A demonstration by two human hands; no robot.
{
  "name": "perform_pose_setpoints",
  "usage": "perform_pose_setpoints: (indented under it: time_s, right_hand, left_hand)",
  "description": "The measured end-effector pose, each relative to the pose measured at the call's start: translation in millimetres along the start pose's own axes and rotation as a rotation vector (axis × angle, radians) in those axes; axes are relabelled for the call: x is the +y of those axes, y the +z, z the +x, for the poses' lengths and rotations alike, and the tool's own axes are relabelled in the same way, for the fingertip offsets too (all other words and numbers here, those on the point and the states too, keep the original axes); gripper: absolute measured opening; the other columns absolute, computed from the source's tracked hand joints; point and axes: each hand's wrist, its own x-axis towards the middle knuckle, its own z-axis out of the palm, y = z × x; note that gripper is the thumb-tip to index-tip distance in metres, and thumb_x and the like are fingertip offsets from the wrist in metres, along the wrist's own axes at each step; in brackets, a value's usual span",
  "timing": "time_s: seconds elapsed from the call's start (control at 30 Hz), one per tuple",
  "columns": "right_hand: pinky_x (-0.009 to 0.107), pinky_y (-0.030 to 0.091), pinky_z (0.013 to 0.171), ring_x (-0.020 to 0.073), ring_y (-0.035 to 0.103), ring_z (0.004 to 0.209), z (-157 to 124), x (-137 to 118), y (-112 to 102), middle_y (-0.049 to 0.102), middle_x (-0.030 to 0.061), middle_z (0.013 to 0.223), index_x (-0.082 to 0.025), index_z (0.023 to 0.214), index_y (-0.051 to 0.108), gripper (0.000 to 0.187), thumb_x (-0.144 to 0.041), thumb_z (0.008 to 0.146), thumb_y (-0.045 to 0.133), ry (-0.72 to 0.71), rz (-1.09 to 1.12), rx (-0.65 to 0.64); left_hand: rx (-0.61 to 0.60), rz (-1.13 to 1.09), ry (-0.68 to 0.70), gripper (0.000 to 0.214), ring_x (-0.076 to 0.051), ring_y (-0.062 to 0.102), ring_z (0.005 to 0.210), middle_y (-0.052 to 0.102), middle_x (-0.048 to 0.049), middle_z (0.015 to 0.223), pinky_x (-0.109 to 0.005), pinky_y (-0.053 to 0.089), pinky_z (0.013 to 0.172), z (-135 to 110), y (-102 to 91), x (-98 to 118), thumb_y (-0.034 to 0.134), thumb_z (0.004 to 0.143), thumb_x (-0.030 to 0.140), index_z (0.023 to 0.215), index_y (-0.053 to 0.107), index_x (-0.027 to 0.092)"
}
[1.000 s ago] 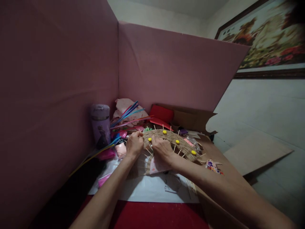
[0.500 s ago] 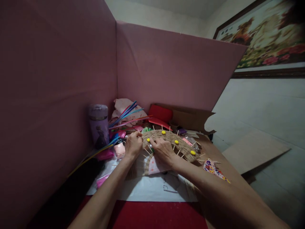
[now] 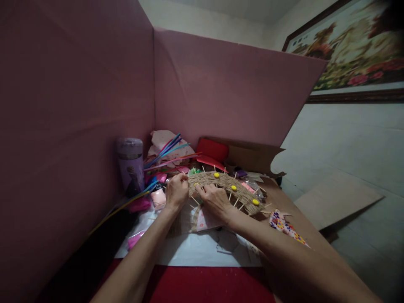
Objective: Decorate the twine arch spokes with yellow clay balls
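A curved band of brown twine, woven around thin wooden sticks, arches over the work surface. Several small yellow discs sit along it. At the band's left end my left hand is closed, its fingertips pinching the edge. My right hand lies over the inner side with its fingers curled and a fingertip pressed on the leftmost yellow disc, which is partly hidden. Beneath my right hand is a smaller twine-edged piece with pale patterned fabric.
White paper lies under the work on a red surface. On the left stand a purple tumbler and pipe cleaners. Patterned fabric rests on cardboard at right. Pink panels rise behind and to the left.
My right fingertips have shifted slightly left, onto the leftmost yellow disc, covering more of it. My left hand keeps its pinch on the band's end.
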Motion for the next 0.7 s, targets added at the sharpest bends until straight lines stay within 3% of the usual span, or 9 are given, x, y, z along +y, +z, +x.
perform_pose_setpoints:
  time_s: [0.17,0.33,0.6,0.7]
  right_hand:
    - [0.028,0.038,0.061,0.0227,0.06,0.087,-1,6,1,0.066,0.0098,0.097,-0.023,0.126,0.048,0.04,-0.021,0.086,0.047,0.027,0.115,0.034]
    - [0.027,0.03,0.056,0.0192,0.06,0.078,-17,13,-3,0.068,0.0063,0.089,-0.023,0.126,0.051,0.04,-0.025,0.087,0.045,0.068,0.168,0.126]
    - [0.027,0.026,0.055,0.0164,0.06,0.067,-80,27,-8,0.069,0.0038,0.078,-0.023,0.097,0.066,0.024,-0.023,0.088,0.044,0.069,0.237,0.161]
    - [0.026,0.03,0.056,0.0168,0.061,0.065,-110,43,-12,0.069,0.004,0.073,-0.023,0.087,0.069,0.028,-0.028,0.09,0.041,0.173,0.254,0.166]
  left_hand:
    - [-0.001,0.001,-0.024,0.022,-0.02,0.063,0.082,0.071,-0.0049,0.089,-0.028,0.044,0.073,0,-1.6,2,0.049,0.074,0.017,0.084,0.069,0.02]
    - [0.001,-0.01,-0.015,0.022,-0.02,0.063,0.084,0.071,-0.0058,0.09,-0.028,0.044,0.074,0,-0.8,1,0.05,0.073,0.018,0.084,0.069,0.02]
    - [-0.077,-0.14,0.017,0.015,-0.017,0.064,0.076,0.071,-0.0037,0.08,-0.025,0.045,0.07,1,2.6,3,0.055,0.073,0.022,0.078,0.069,0.018]
    - [-0.059,-0.14,0.046,0.015,-0.017,0.064,0.077,0.071,-0.0047,0.083,-0.026,0.045,0.072,2,3.2,2,0.056,0.074,0.022,0.08,0.069,0.018]
